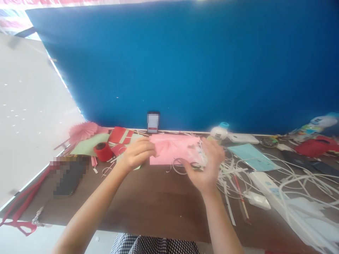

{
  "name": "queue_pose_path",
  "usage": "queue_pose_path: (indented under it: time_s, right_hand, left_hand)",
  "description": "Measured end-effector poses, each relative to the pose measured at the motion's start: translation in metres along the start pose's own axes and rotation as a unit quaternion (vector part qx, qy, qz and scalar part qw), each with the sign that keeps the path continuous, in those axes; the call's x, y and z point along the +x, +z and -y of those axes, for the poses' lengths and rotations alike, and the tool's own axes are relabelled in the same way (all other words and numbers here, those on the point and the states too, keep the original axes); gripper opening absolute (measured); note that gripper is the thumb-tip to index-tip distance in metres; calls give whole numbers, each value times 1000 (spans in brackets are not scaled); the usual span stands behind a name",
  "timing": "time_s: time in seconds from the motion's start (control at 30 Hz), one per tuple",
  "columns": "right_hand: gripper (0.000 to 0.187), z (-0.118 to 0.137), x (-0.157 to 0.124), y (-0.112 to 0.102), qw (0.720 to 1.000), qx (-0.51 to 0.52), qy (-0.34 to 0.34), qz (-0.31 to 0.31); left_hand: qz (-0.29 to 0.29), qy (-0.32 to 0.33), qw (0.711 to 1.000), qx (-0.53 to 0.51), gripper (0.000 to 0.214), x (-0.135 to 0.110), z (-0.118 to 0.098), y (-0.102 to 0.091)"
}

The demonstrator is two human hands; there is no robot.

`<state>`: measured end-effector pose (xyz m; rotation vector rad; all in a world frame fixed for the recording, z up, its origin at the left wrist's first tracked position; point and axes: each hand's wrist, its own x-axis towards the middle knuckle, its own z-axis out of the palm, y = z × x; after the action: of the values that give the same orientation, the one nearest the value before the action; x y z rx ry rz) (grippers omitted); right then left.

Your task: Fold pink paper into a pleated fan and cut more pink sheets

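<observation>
Reaching to both ends of the pink paper (172,150), flat near the back of the table (156,201), with clutter close on either side.
Leftmost, liable to knock the spool (103,152) with a sideways swing of the left hand (138,152); curled at the paper's left edge, pinching or just resting (hard to tell), perhaps creasing it under a sharp tug. Next, well apart, open at the right end with the right hand (206,167), thumb over a thin loop (173,168), likely to drag it. Rightmost, could snag white strips (229,204) or cables (288,178) by drifting outward.
</observation>
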<state>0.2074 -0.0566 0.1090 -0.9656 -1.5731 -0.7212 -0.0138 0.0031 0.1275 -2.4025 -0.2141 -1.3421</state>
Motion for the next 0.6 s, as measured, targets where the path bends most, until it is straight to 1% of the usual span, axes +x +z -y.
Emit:
queue_pose_path:
  time_s: [0.03, 0.1, 0.17, 0.23, 0.3, 0.37, 0.4, 0.43, 0.47, 0.5, 0.57, 0.6]
  right_hand:
    - [51, -5, 3, -1, 999, 14, 36, 15]
    - [48, -12, 9, -2, 995, 49, 73, 47]
    - [35, -16, 13, -2, 992, 76, 79, 67]
    - [21, -17, 15, -1, 989, 100, 70, 80]
    - [16, -16, 16, 0, 986, 125, 55, 90]
    - [17, -14, 17, 1, 985, 139, 40, 98]
    - [19, -12, 17, 1, 984, 140, 32, 102]
    - [19, -10, 18, 0, 984, 138, 24, 110]
    - [20, -7, 19, -1, 983, 138, 17, 122]
    - [20, -4, 21, -1, 981, 141, 12, 136]
    - [19, 4, 25, -3, 974, 161, 8, 157]
    - [18, 7, 27, -5, 970, 175, 10, 165]
  left_hand:
    - [-12, -19, 1000, -9, 11, -5, 4, 2]
    - [-34, -37, 999, -19, 13, -14, 10, 6]
    - [-40, -43, 998, -29, 15, -23, 13, 10]
    - [-41, -55, 997, -42, 17, -27, 13, 12]
    - [-33, -83, 995, -46, 20, -26, 10, 9]
    - [17, -131, 990, -48, 30, -18, 3, 3]
    - [67, -173, 981, -51, 42, -11, -2, 0]
    - [119, -197, 971, -58, 57, -4, -7, -3]
    - [125, -199, 970, -57, 67, 4, -12, -6]
    - [121, -202, 971, -47, 71, 11, -17, -7]
    - [103, -201, 974, -37, 67, 24, -24, -5]
    - [106, -182, 976, -53, 57, 29, -27, -3]
